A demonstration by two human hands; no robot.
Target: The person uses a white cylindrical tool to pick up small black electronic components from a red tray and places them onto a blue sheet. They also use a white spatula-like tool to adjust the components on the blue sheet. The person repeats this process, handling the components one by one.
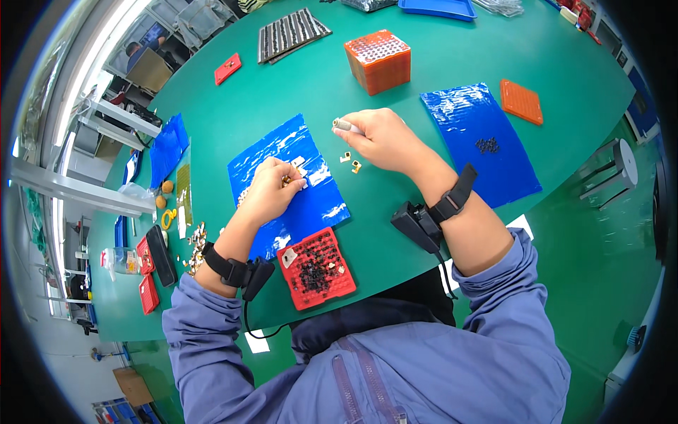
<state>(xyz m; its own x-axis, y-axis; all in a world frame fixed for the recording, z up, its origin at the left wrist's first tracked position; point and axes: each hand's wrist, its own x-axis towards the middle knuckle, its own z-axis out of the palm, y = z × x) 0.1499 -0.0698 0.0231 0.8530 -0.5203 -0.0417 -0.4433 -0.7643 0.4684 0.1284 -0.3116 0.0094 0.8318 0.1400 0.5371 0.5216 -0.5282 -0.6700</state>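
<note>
Covering a workshop table (438, 78), green matting bears blue sheets (480, 141).

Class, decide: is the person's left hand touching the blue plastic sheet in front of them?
Touching. The head view shows the left hand resting directly on the blue plastic sheet, fingers pressed among small parts, no gap visible.

Green table (452, 71), glossy blue sheets (321, 205) (2), red tray (316, 268), orange block (378, 61)
</note>
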